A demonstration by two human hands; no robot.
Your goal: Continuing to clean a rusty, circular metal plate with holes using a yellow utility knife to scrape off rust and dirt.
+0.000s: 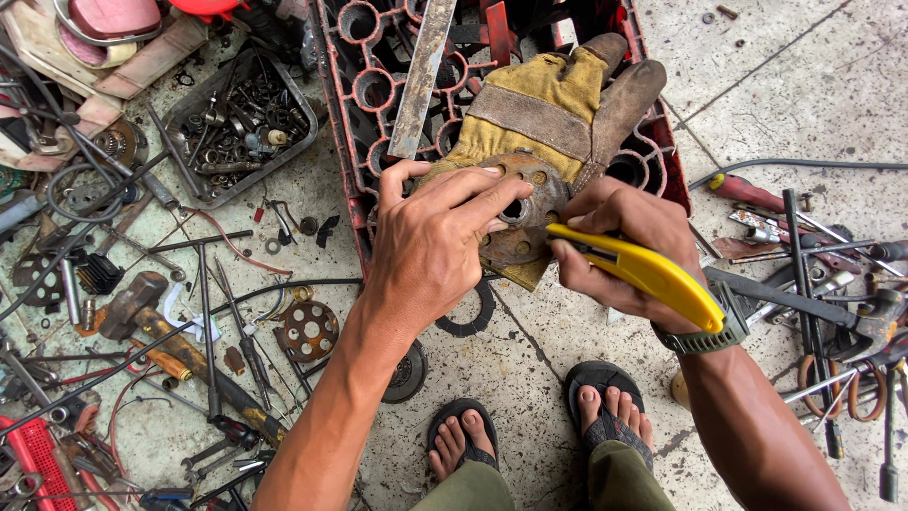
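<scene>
Left hand clamped a rusty perforated disc over the red crate, right hand closed around a yellow utility knife beside it, a work glove lying in the crate.

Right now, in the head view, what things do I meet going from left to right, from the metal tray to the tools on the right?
Metal tray → left hand → rusty disc → right hand with yellow knife → green watch → hammer.
</scene>
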